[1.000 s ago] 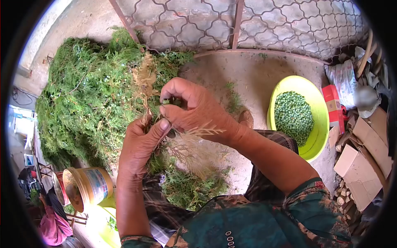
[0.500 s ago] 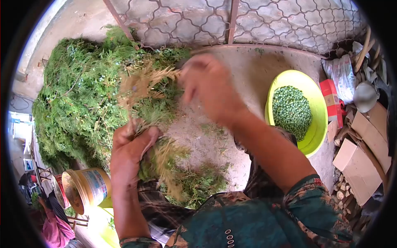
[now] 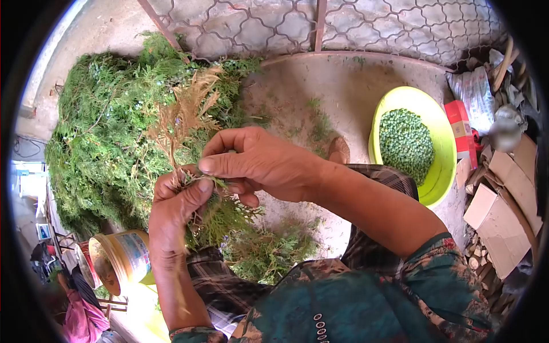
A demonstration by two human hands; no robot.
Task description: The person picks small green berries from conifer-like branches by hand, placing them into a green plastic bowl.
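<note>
My left hand (image 3: 178, 206) is closed around a conifer sprig (image 3: 182, 123) that has dry, brown tips rising above the fist and greener sprays hanging below it. Thumb and forefinger of my right hand (image 3: 257, 163) pinch the same sprig close to the left thumb. Whether a berry sits between those fingertips is hidden. Behind both hands lies a large heap of green conifer branches (image 3: 108, 137) with small bluish berries among them. Off to the right, a yellow-green basin (image 3: 443, 166) holds a mass of small green berries (image 3: 406, 146).
Loose green cuttings (image 3: 269, 251) lie on the floor between my legs. Two buckets (image 3: 123, 260) stand tipped at the left, near another person in pink (image 3: 83, 320). A wire-mesh panel (image 3: 377, 28) runs along the back. Cardboard (image 3: 500, 228) and firewood (image 3: 477, 257) sit at the far right.
My right hand, blurred and raised up to the right of the sprig before, has come down to meet my left hand and now pinches the sprig. The left hand keeps its hold.
</note>
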